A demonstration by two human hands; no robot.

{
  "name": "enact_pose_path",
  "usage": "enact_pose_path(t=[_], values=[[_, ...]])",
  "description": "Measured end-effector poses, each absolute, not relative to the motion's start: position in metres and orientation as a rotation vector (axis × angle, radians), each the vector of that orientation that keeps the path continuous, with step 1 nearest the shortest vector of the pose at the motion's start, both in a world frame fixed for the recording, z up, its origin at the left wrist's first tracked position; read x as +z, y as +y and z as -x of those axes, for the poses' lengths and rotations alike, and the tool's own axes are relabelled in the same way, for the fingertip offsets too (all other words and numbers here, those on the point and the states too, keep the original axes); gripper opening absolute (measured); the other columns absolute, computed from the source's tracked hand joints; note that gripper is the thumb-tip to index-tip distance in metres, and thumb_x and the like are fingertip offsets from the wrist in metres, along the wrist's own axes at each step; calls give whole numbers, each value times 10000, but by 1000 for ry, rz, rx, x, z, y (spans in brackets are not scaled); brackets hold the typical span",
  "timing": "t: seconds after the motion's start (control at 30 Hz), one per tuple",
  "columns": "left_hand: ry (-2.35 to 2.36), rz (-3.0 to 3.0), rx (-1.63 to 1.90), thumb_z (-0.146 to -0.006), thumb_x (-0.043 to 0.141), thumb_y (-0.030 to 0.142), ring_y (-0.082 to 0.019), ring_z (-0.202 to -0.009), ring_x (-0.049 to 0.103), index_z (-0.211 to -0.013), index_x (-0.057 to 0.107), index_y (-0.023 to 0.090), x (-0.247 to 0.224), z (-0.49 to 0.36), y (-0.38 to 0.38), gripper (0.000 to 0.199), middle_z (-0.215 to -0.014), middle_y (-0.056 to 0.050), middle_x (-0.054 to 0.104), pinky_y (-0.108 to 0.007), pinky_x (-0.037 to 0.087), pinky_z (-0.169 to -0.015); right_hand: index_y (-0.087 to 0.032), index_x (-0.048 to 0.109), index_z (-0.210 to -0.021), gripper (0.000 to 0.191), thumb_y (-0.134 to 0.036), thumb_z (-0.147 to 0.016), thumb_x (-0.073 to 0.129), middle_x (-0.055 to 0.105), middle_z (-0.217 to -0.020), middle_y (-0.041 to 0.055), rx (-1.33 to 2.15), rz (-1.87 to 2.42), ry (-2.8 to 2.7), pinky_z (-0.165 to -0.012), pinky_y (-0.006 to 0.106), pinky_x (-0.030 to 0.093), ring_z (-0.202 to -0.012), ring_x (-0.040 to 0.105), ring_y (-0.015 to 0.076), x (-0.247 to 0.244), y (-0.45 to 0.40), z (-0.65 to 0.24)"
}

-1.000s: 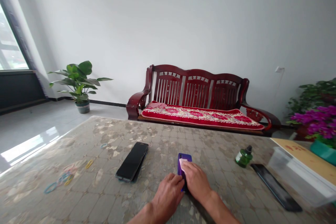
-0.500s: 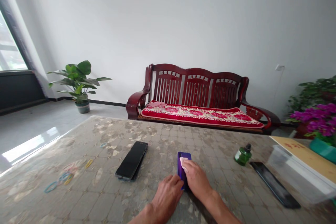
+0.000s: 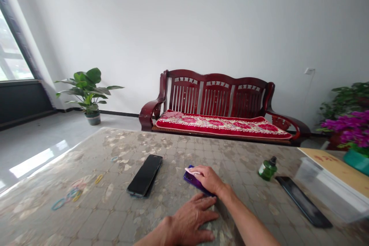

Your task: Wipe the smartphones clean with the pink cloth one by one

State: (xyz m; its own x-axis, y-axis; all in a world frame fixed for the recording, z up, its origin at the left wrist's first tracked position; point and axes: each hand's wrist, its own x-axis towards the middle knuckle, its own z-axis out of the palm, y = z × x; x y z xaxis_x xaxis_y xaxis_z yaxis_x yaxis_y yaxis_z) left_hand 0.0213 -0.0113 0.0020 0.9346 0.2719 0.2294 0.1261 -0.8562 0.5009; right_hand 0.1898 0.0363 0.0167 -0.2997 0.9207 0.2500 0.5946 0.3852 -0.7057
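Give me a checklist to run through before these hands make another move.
1. Pink cloth held in the right hand: ok, it lies against the purple phone.
2. Left hand touching that phone: cannot tell; fingertips are at its near end.
3. Green bottle upright: ok.
4. Black phone on the left apart from both hands: ok.
5. Black phone on the right apart from both hands: ok.
6. Purple phone's surface under the right hand visible: not ok, covered.
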Motion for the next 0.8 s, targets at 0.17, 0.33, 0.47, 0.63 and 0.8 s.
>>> enact_pose_path(t=[0.17,0.33,0.47,0.63,0.8], values=[[179,-2581,392,-862,684,333,-277,-1246,547,-1165,670,264,-3,-26,-2,311,-1316,-64,616,-386,367,-1093,-223,738,-1091,337,-305,-886,484,750,-1076,46,693,1378,-1795,-924,331,501,-1010,679,214,9,26,-191],[482,-2632,583,-921,549,166,-213,-1073,634,-989,707,245,-6,-19,23,189,-1097,-30,712,-330,434,-994,-214,719,-1116,342,-313,-929,450,735,-1108,72,436,1472,-1639,-924,340,507,-1027,671,217,-4,7,-204],[723,-2708,557,-821,674,207,-294,-1286,502,-1239,620,266,0,-8,55,425,-1390,-65,577,-439,365,-1088,-229,699,-1155,343,-238,-952,423,722,-1133,66,192,1518,-1821,-986,363,479,-1053,651,202,-4,-12,-212],[672,-2697,285,-703,800,306,-351,-1327,464,-1349,538,210,9,-11,86,704,-1433,-139,526,-467,362,-1098,-223,635,-1271,438,-118,-948,358,682,-1231,63,17,1473,-2125,-1122,397,359,-1171,593,183,0,-34,-203],[716,-2669,282,-723,766,309,-300,-1178,579,-1262,595,208,12,-14,88,574,-1282,-108,626,-371,442,-1004,-186,576,-1348,538,-39,-870,380,609,-1358,71,-63,1580,-2250,-1146,347,326,-1281,519,175,-11,-43,-200]])
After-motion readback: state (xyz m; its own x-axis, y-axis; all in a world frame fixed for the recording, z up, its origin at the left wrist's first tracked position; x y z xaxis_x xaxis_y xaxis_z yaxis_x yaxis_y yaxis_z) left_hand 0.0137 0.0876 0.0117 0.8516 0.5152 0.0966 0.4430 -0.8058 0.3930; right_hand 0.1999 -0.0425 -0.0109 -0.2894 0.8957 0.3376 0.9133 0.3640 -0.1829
